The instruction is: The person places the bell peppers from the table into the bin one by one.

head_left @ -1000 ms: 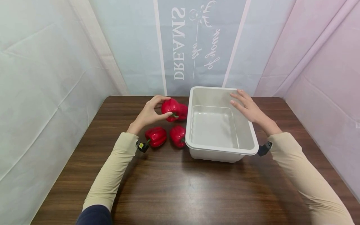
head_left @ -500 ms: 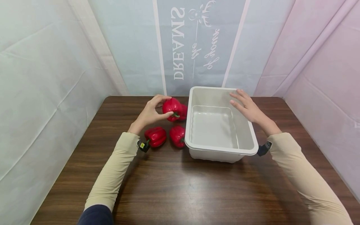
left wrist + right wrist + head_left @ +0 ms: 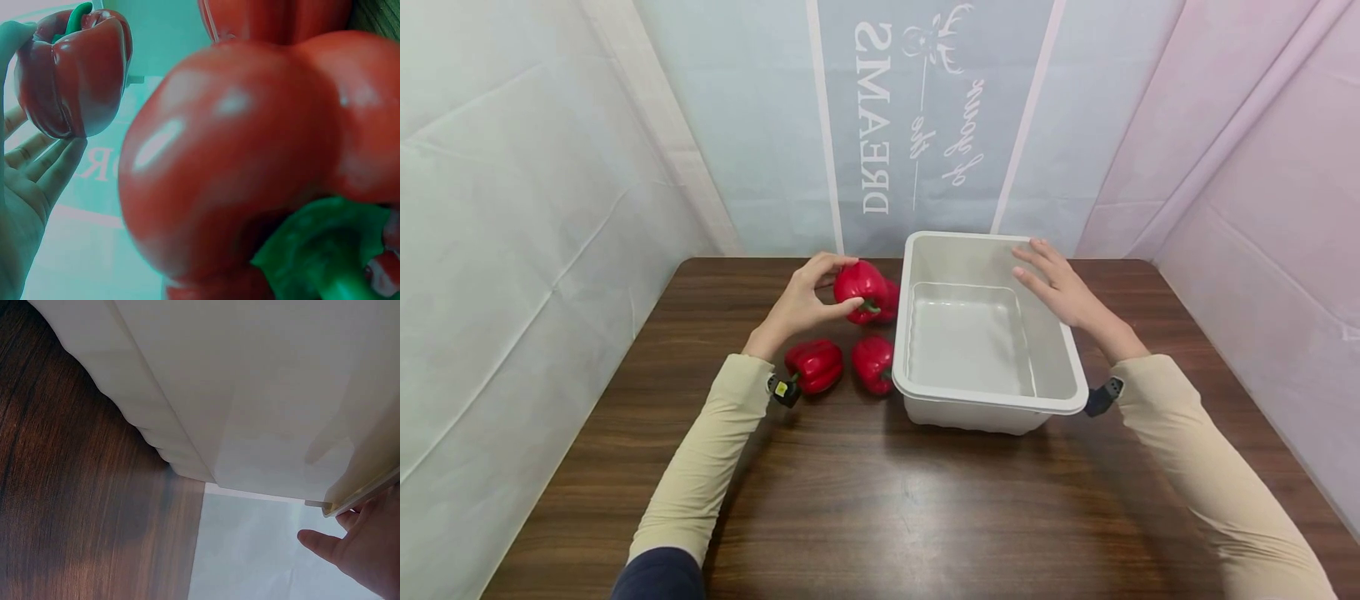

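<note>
My left hand [image 3: 796, 304] holds a red bell pepper [image 3: 857, 287] between thumb and fingers, left of the bin. In the left wrist view, the held bell pepper [image 3: 78, 81] shows its green stem upward. Right behind it sits a second bell pepper [image 3: 889, 300], partly hidden. Two more lie nearer: a left bell pepper [image 3: 817, 365], close to my wrist, and a right bell pepper [image 3: 872, 364] beside the bin wall. Over the right rim of the light grey plastic bin [image 3: 992, 397] rests my right hand [image 3: 1067, 293], fingers extended and apart.
The bin stands on a dark wood-grain table [image 3: 850, 500], with nothing visible inside. A printed cloth [image 3: 760, 125] hangs behind the far edge, and pale sheets [image 3: 535, 250] flank both sides. Each wrist wears a small black camera [image 3: 785, 390].
Over the last second my left hand has shifted very slightly to the right with the bell pepper. My right hand stays at the bin rim.
</note>
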